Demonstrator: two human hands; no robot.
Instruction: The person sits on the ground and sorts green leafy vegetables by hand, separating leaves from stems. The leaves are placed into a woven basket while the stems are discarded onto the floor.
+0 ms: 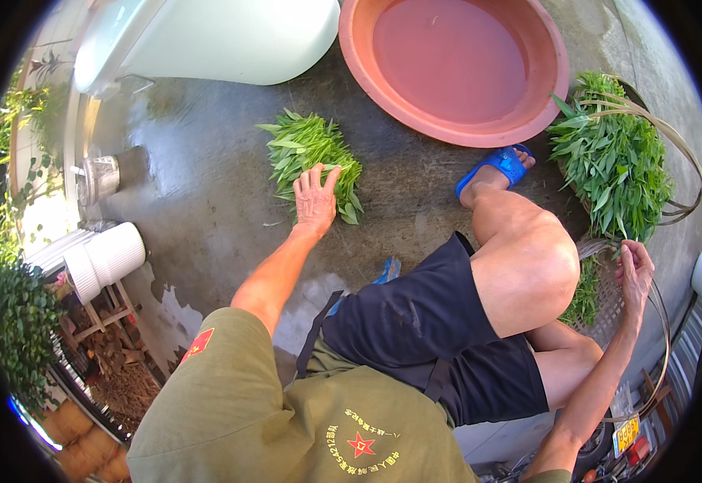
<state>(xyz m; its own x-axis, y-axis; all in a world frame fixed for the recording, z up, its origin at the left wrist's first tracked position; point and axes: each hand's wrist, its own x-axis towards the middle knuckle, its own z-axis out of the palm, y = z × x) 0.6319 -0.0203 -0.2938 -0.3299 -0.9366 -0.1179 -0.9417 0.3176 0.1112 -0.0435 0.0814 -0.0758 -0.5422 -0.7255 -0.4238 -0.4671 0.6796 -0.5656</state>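
Observation:
A bundle of leafy greens (306, 145) with long narrow leaves lies on the wet concrete floor. My left hand (315, 197) is over its near side, fingers and thumb bent around the stems. On the right, a woven basket (611, 310) with bent strip handles holds a large heap of the same greens (616, 165). At the near edge of that heap, my right hand (634, 270) is closed in a pinch. Thin pale strands (594, 247) run up to its fingertips; their far ends are lost among the leaves and the basket.
A large reddish basin (556, 72) of water stands ahead, beside a pale green rounded tub (230, 48). My foot in a blue slipper (505, 167) is between basin and basket. Leftward are a clear container (100, 179), a white ribbed bucket (105, 262) and a wooden stool (109, 312).

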